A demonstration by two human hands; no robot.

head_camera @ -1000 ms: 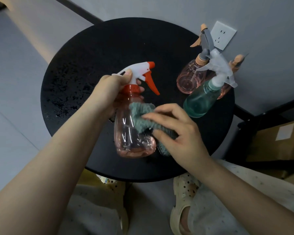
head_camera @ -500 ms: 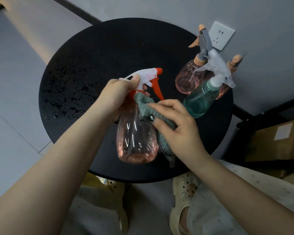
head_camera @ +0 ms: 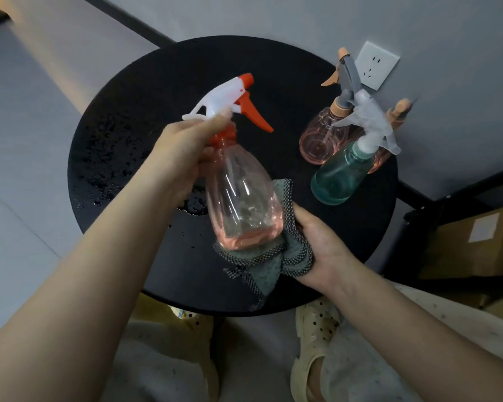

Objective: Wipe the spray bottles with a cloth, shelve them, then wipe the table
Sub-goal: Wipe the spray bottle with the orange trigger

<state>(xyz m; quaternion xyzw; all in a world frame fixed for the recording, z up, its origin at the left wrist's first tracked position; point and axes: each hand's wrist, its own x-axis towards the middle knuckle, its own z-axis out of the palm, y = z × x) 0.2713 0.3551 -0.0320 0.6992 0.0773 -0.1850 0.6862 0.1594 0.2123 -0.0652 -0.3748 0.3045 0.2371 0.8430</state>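
A round black desk carries water droplets on its left side. Above its near middle, the left hand grips the neck of a clear pink plastic spray bottle with a white-and-orange trigger. The right hand clutches a grey-green cloth with a dotted edge, cupped under the bottle's base. At far right stand a teal spray bottle and a pink one.
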